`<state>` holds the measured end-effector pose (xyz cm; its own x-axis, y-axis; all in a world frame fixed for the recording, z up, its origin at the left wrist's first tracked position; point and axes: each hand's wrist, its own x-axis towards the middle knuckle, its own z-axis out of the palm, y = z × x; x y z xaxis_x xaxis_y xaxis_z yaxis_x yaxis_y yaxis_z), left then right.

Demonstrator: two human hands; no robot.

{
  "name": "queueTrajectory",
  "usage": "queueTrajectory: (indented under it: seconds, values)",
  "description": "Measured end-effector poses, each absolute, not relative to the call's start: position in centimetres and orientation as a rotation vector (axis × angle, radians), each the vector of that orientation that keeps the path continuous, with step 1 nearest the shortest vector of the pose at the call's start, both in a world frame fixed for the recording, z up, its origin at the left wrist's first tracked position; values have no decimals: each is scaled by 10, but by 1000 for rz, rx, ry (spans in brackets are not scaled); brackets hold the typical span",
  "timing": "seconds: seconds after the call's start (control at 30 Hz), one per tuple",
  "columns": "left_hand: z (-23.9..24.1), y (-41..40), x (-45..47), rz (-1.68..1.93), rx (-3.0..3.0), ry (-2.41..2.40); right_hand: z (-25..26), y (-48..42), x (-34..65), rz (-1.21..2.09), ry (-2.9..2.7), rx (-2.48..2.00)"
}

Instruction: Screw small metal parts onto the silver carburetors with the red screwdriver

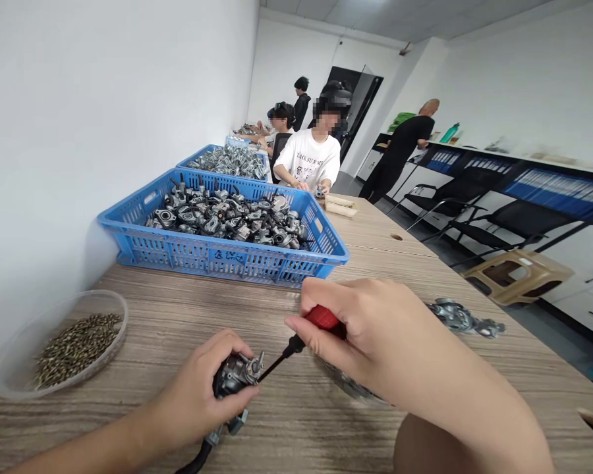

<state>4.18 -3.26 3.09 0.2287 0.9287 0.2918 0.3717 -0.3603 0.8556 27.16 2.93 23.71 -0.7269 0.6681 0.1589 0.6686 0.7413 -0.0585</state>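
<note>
My left hand (pixel 212 378) is closed around a small metal carburetor (pixel 237 374), holding it just over the table near the front. A black hose (pixel 197 457) trails from its lower end. In my right hand (pixel 360 322) is a screwdriver (pixel 321 319) with a red and black handle, gripped between thumb and fingers. Its dark shaft slants down to the left, and the tip meets the right side of the carburetor. The exact spot under the tip is too small to make out. Beneath my right hand, a clear container (pixel 350 385) is partly hidden.
A blue crate (pixel 227 253) full of carburetors stands ahead, with another blue crate (pixel 182 161) behind it. A clear tub (pixel 123 316) of small screws is at left. Metal parts (pixel 462 317) lie at right. A co-worker (pixel 309 158) sits beyond, near a tray (pixel 340 205).
</note>
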Motion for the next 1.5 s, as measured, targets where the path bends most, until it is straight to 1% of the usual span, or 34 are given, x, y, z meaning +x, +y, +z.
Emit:
queueTrajectory:
  seconds: [0.17,0.3,0.4,0.6,0.77,0.8,0.87,0.97,1.07,1.17,1.27,1.37,1.43,1.5]
  values:
    - [31,-33,43,1090,1867,1192,244,23,283,393,-2804,-1006]
    - [31,-33,42,1072,1865,1206,250,16,280,490,-2835,-907]
    - [32,-33,42,1076,1859,1219,250,13,274,430,-2836,-866]
    - [32,-33,43,1090,1865,1217,244,16,271,103,-2794,-894]
    - [33,-33,44,1099,1869,1209,235,20,264,-227,-2691,-1155]
    - [33,-33,44,1102,1867,1207,235,20,264,-213,-2674,-1201]
    - [33,-33,43,1109,1870,1207,237,20,266,-42,-2679,-1200]
    - [33,-33,43,1118,1880,1204,243,18,273,300,-2738,-1029]
    - [32,-34,43,1115,1877,1207,247,19,276,420,-2784,-874]
    - [32,-34,44,1104,1854,1213,246,21,270,359,-2792,-807]
    - [33,-33,44,1097,1841,1209,243,24,263,114,-2782,-839]
    - [34,-33,44,1108,1848,1196,239,28,262,-97,-2752,-973]
    - [34,-33,44,1115,1852,1193,238,29,266,-41,-2734,-1038]
    - [34,-33,44,1118,1852,1190,239,29,272,146,-2746,-1034]
